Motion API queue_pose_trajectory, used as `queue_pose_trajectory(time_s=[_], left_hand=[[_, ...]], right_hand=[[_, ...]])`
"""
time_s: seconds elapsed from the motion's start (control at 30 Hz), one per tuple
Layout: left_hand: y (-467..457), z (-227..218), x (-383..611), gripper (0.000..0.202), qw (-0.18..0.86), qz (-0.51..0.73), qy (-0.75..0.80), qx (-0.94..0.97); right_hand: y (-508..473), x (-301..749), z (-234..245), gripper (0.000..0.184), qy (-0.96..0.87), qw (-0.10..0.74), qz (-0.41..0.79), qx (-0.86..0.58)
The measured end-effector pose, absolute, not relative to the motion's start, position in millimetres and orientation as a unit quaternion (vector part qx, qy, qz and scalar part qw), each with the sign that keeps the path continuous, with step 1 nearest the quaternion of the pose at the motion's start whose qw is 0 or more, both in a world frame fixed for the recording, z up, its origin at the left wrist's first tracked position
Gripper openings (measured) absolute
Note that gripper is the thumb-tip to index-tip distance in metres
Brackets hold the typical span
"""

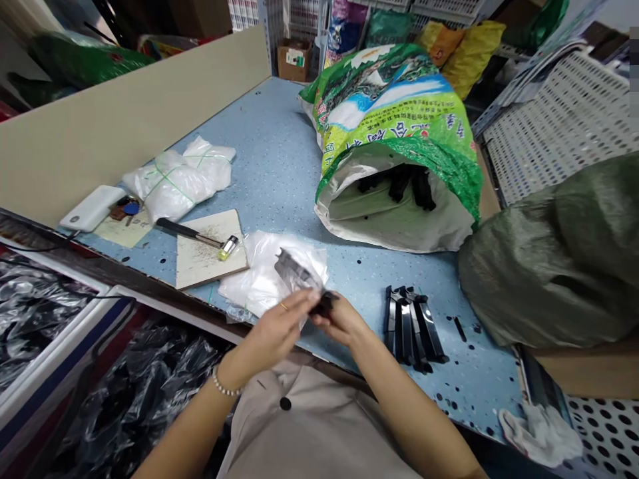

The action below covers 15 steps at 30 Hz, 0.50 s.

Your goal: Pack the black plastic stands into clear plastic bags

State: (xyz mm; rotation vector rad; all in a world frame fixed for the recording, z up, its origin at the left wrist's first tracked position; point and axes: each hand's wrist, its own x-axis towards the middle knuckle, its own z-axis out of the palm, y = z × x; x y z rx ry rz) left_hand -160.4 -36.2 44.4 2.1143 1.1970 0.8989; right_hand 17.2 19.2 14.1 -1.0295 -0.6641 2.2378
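Note:
My left hand (pixel 279 326) and my right hand (pixel 339 320) meet over the near edge of the blue table (pixel 279 159). Together they hold a black plastic part in a clear plastic bag (pixel 299 274); the left hand's fingers lie along the bag, the right hand pinches the black end. A pile of clear bags (pixel 259 273) lies just behind my hands. A row of black plastic parts (pixel 412 326) lies on the table to the right of my right hand.
A big green printed sack (pixel 394 140) lies open with black parts inside. A small hammer (pixel 200 234) rests on a board (pixel 210 256). Tied white bags (pixel 180 176), a white power bank (pixel 92 207), a dark green sack (pixel 559 253) and a perforated crate (pixel 564 120) surround the table.

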Motion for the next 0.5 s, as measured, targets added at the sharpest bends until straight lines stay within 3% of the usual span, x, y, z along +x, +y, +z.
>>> queue_pose_trajectory(time_s=[0.1,0.2,0.37,0.5], left_hand=[[-56,56,-155,0.064,0.286,0.302,0.473,0.777],[-65,61,-161,0.069,0.26,0.307,0.526,0.749],[-65,63,-166,0.038,0.184,0.382,0.527,0.736],[-66,70,-169,0.031,0.073,0.424,0.491,0.758]], right_hand=[[9,10,27,0.004,-0.399,0.328,0.733,-0.443],[-4,7,40,0.01,-0.507,0.298,0.681,-0.436],[-9,-4,39,0.016,-0.438,0.308,0.746,-0.396],[-5,-7,25,0.036,-0.342,0.338,0.78,-0.4]])
